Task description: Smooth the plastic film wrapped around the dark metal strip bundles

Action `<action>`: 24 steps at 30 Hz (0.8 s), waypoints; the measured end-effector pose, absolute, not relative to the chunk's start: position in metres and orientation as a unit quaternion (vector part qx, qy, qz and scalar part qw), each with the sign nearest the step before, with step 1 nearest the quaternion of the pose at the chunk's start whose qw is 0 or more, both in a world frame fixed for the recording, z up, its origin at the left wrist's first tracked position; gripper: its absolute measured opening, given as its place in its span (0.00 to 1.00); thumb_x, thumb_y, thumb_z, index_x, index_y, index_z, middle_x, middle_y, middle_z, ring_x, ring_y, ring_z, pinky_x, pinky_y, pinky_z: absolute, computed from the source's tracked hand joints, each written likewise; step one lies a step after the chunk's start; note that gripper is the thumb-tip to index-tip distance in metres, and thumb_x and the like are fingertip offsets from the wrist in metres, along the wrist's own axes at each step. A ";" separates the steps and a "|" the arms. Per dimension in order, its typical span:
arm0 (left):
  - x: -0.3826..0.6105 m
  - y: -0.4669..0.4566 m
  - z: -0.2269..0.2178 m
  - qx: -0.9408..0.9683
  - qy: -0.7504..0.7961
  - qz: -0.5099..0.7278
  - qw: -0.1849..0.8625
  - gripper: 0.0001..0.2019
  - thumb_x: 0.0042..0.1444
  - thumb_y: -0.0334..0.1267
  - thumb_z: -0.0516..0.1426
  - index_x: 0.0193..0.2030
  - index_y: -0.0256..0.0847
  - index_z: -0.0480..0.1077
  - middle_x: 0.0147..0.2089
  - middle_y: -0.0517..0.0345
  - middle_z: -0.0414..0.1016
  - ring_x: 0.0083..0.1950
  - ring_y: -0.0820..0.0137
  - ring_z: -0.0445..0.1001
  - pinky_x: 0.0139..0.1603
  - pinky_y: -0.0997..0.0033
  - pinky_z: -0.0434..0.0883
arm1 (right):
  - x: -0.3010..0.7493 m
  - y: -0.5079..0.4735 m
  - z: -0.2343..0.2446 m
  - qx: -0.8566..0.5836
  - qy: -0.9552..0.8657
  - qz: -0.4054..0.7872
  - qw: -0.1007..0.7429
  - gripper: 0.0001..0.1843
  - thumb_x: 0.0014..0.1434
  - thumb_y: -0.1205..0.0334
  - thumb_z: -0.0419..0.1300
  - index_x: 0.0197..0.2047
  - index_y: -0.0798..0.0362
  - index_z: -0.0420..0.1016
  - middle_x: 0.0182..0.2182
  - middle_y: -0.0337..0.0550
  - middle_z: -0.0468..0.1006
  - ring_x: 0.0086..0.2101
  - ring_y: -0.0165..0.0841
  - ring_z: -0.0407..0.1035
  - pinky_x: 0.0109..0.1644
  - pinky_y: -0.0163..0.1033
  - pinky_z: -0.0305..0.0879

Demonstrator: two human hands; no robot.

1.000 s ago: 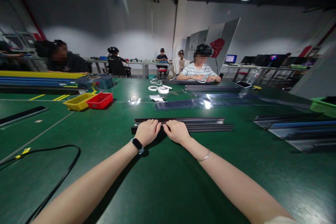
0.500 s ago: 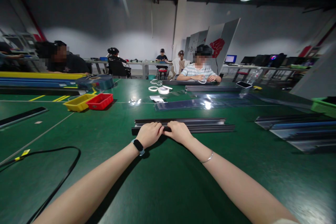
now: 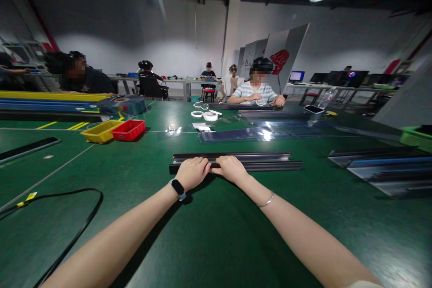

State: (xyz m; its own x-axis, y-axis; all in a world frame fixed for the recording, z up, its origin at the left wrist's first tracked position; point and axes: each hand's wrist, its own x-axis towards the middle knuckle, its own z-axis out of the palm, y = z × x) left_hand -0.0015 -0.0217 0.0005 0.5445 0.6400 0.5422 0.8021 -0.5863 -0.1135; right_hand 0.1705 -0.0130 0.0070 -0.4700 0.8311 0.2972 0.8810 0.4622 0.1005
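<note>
A long black channel-shaped profile (image 3: 270, 165) lies crosswise on the green table in front of me. My left hand (image 3: 193, 173) is closed over its near edge, left of the middle, with the fingers curled over the top. Close beside it, my right hand (image 3: 231, 169) grips the same edge, its thumb pointing toward the left hand. The thumbs almost meet. Both sets of fingertips are partly hidden behind the hands, so whatever lies under them does not show.
Beyond the profile lie clear plastic strips (image 3: 232, 134) and white tape rolls (image 3: 210, 116). Yellow (image 3: 101, 132) and red (image 3: 128, 131) bins stand left. More profiles (image 3: 378, 168) lie right. A black cable (image 3: 76, 192) curves at left. A co-worker (image 3: 258, 92) sits across the table.
My hands and the black profile show no visible movement. Across the table, the co-worker's hands have moved apart.
</note>
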 end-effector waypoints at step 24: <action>0.000 -0.021 -0.002 -0.844 -0.442 -0.241 0.184 0.17 0.60 0.42 0.41 0.29 0.39 0.65 0.28 0.54 0.69 0.32 0.69 0.68 0.33 0.70 0.63 | 0.177 -0.020 0.013 -0.535 -0.825 -0.128 0.130 0.33 0.50 0.34 0.42 0.30 0.54 0.71 0.31 0.47 0.75 0.34 0.35 0.68 0.37 0.36 0.59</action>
State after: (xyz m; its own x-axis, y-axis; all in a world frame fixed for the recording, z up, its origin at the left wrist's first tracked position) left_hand -0.0002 -0.0214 -0.0023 0.4923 0.6580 0.5698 0.8352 -0.5414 -0.0965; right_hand 0.1774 -0.0198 0.0134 -0.3930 0.8501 0.3506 0.9163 0.3939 0.0719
